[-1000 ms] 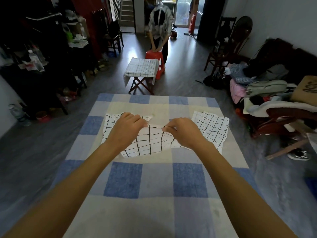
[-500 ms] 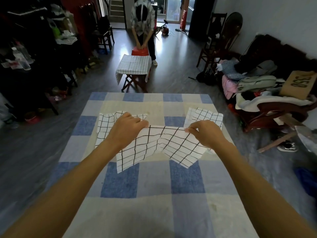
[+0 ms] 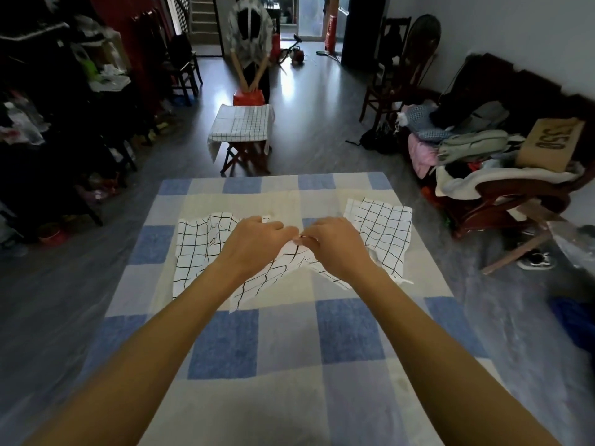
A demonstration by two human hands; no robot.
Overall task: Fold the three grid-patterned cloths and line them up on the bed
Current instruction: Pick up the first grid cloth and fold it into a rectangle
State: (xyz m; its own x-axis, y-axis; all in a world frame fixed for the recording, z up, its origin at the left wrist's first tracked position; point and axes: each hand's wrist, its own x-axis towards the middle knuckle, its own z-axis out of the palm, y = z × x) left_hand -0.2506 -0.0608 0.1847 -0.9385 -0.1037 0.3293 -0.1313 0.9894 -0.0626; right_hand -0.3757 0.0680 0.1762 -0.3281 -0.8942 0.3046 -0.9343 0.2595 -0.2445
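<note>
Blue-checked bed (image 3: 289, 342) lies nearest. Above it, left hand (image 3: 254, 241) and right hand (image 3: 335, 243) each pinch the middle cloth (image 3: 273, 275), corners nearly meeting; align edges before lowering. Two more cloths, left (image 3: 196, 243) and right (image 3: 383, 230), lie beyond.

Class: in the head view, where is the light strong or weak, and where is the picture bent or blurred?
Head view: bright doorway glare on the glossy floor; the shelves at left lie in deep shadow; the bed cover is evenly lit; wide-angle bending stretches the forearms; the person at the far end is slightly blurred.
</note>
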